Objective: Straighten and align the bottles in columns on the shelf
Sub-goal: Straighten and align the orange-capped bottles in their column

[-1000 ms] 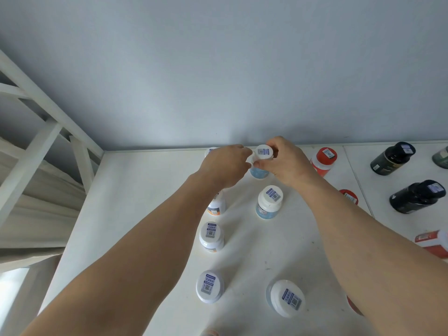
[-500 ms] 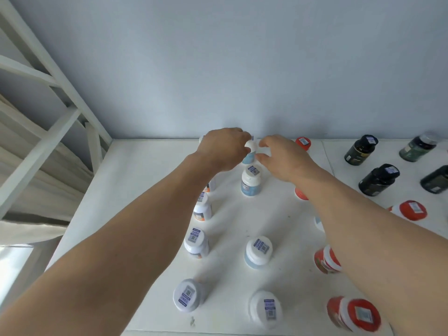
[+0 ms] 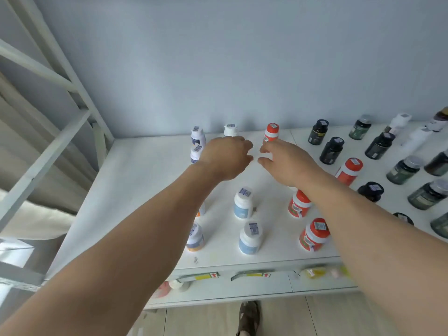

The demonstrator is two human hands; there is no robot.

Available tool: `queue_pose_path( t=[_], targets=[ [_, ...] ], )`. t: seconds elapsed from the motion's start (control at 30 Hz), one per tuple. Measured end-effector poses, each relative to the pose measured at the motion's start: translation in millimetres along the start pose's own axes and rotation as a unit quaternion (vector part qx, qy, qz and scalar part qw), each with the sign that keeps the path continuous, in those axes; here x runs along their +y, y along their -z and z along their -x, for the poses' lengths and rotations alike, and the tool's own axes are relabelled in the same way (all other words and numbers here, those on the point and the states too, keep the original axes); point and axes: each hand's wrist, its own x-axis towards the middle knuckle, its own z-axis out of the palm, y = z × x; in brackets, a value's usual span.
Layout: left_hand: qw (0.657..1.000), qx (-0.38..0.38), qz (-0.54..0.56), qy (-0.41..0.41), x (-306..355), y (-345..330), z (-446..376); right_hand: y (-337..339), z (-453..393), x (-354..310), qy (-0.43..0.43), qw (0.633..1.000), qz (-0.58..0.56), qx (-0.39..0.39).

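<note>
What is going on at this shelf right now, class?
A person is tidying bottles on a white shelf into columns. Both hands hover near the back of the middle column: the left hand and the right hand have loosely curled fingers and hold nothing. A white-capped bottle stands upright just behind them. Blue-labelled bottles stand in line in front, orange bottles form the next column, and dark bottles fill the shelf's right side.

The left hand (image 3: 225,157) covers most of the rear white-capped bottle (image 3: 229,130); whether its fingers touch it cannot be told. The right forearm (image 3: 363,226) hides part of a black-capped bottle (image 3: 370,191). Shelf-edge labels (image 3: 252,275) are perhaps price tags, too blurred to read.
</note>
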Motion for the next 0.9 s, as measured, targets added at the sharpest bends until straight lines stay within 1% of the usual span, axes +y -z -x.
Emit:
queue_pose_path(
  t=[0.1,0.23,0.4,0.5,0.6,0.73,0.83,0.9],
  targets=[
    [1.0,0.026,0.0,-0.003,25.2,1.8,28.3,11.3,41.3,-2.7,-0.01,1.0,-0.011,0.02],
    [0.999,0.034,0.02,-0.024,67.4,1.4,69.2,22.0,98.8,-0.1,-0.025,0.999,-0.038,0.026],
    [0.996,0.068,0.047,-0.037,110.5,-1.4,107.2,29.1,150.1,18.9,-0.054,0.994,-0.082,0.045],
    [0.994,0.078,0.078,-0.021,134.6,-11.7,134.0,25.5,180.6,41.0,-0.049,0.989,-0.127,0.052],
    [0.992,0.073,0.099,0.017,160.9,-28.3,154.9,17.3,208.5,63.8,-0.042,0.984,-0.161,0.055],
    [0.988,0.056,0.131,0.065,192.2,-65.5,174.2,-7.3,239.7,97.9,-0.041,0.986,-0.16,0.0],
    [0.988,0.025,0.119,0.092,206.9,-99.1,180.0,-32.9,246.0,123.2,-0.026,0.993,-0.1,-0.056],
    [0.99,-0.004,0.094,0.106,210.0,-121.5,180.7,-49.5,243.6,133.5,0.002,0.996,-0.066,-0.062]
  ],
)
